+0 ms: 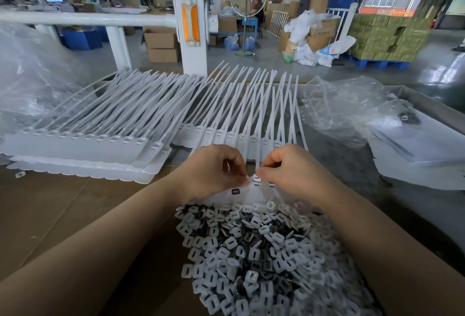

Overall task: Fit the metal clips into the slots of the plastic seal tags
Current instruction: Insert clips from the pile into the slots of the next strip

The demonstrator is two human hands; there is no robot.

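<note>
Many small square metal clips [251, 253], white seal tags [241, 119] with long tails

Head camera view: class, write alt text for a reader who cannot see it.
Two bare hands, left hand and right hand, meet over a strip of white plastic seal tags, pinching a small metal clip at a tag's slot. A heap of loose metal clips lies nearest the camera, and a stack of tag strips sits at left.

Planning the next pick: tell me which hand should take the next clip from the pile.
Probably left. The right hand pinches a clip at the strip of seal tags; the left hand steadies it beside the clip pile.
</note>
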